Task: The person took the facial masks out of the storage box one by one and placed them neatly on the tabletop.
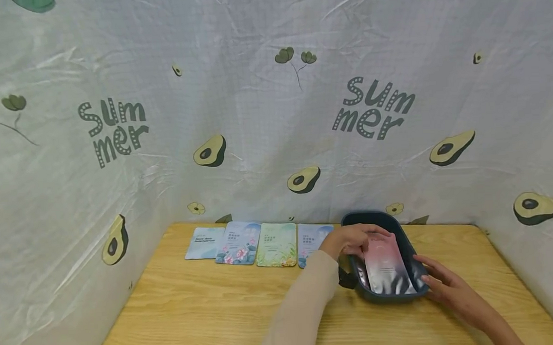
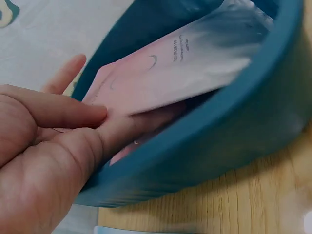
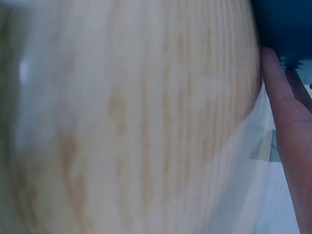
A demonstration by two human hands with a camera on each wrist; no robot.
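A dark blue basket (image 1: 379, 297) stands at the right of the table, holding pink-and-silver sheet mask packets. The top packet (image 1: 386, 263) lies slanted inside it, its pink end towards the wall. My left hand (image 1: 351, 240) reaches over the basket's rim and pinches that packet by its pink edge; in the left wrist view, one finger of the left hand (image 2: 53, 141) goes under it, and part of another pink packet (image 2: 127, 148) shows below. With fairly straight fingers, my right hand (image 1: 453, 293) touches the basket's right side, also seen in the right wrist view.
Left of the basket, a row of flat packets lies along the back of the table: a pale blue one (image 1: 205, 243), a blue floral one (image 1: 239, 243), a green one (image 1: 277, 245) and another blue one (image 1: 314, 238), partly behind my left hand. A printed cloth (image 1: 250, 91) hangs behind.
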